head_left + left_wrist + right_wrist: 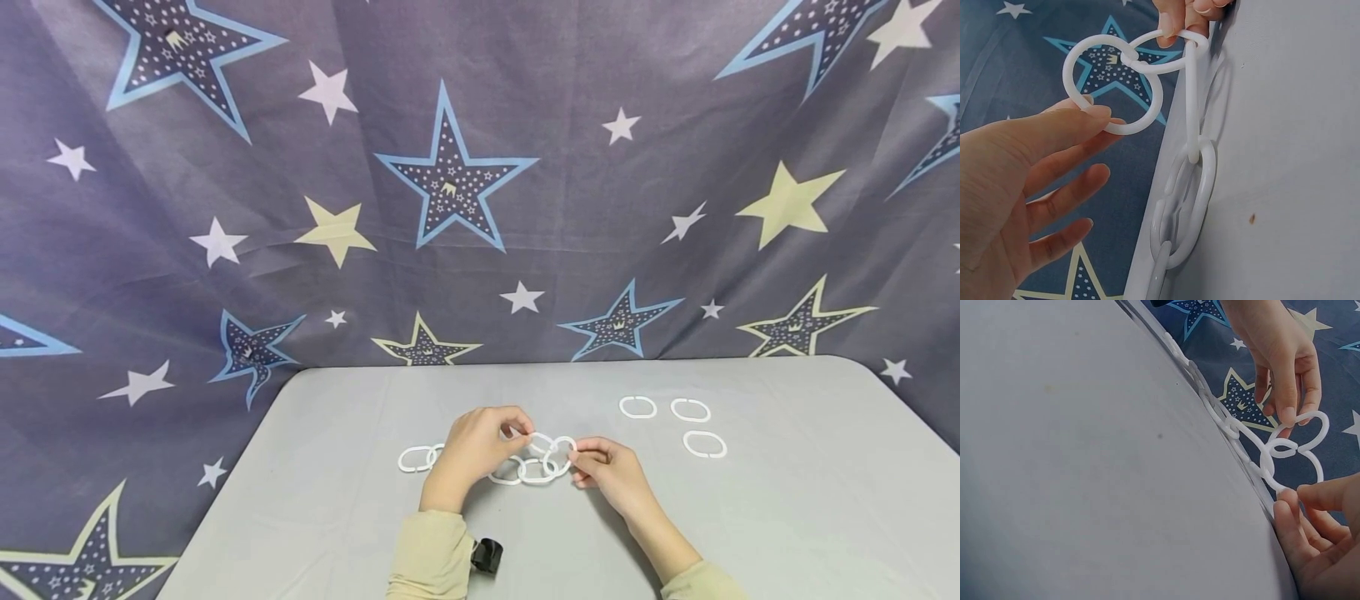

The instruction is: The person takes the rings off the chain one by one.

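My left hand (480,446) pinches a white plastic chain link (1158,94) between thumb and index finger, its other fingers spread in the left wrist view. Opposite it, my right hand (611,471) pinches another white link (1160,67) with thumb and fingertips. These two links cross at the small gap in the right-hand one; whether they are fully hooked I cannot tell. From the right-hand link hangs a chain of white links (1192,100), which runs down to the table and leftward behind my left hand. Its far-left link (399,460) shows beyond that hand, which hides part of the chain.
Three loose white links lie at the right back: one link (637,397), a second link (691,419) and a third link (705,456). The grey table (337,500) ends at a star-patterned cloth (555,217). A black device (487,556) sits by my left sleeve.
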`<state>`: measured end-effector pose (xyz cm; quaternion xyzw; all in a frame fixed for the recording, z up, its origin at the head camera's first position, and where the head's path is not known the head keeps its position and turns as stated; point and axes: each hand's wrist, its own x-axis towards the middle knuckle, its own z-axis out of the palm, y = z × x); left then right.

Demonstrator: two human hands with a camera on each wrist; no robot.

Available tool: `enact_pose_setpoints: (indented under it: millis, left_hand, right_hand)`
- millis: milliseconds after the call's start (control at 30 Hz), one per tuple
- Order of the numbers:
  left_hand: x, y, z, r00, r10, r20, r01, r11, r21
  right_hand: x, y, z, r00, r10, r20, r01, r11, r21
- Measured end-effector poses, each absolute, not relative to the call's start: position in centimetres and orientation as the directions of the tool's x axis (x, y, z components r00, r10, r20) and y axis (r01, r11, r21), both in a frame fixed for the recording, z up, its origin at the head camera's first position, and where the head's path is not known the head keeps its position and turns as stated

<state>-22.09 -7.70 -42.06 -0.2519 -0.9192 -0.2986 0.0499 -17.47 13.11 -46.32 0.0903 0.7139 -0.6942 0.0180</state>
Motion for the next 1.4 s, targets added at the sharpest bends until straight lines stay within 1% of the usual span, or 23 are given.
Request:
enact_pose_setpoints:
  millis: [400,633,767,1067,1400]
  left_hand:
    - [-22.1,-7.9,-42.1,-0.871,0.416,0.262,0.490,0.701,0.518]
    - [-22.3,-8.2,-42.2,-0.862,0.407,0.301,0.506,0.697,0.508]
    - [-22.2,-8.2,-42.1,-0.866,0.403,0.297,0.501,0.701,0.508]
    - [-22.2,-7.8,-41.9,-0.847,0.346,0.403,0.511,0.742,0.435]
    - [-21.9,-7.2,-41.5,-0.834,0.297,0.465,0.499,0.764,0.408]
  right_hand:
    - [-17.4,13.0,-46.3,-0.985,0.101,-0.138,0.141,0.026,-0.990]
    - [-17.4,13.0,-46.2,-0.985,0.105,-0.140,0.143,0.022,-0.989]
    - [-17.4,13.1,-46.3,-0.985,0.104,-0.136,0.140,0.029,-0.990]
    - [-17.5,13.1,-46.3,-0.984,0.101,-0.150,0.152,0.015,-0.988]
    - [-17.4,13.0,-46.2,-0.985,0.105,-0.137,0.139,0.012,-0.990]
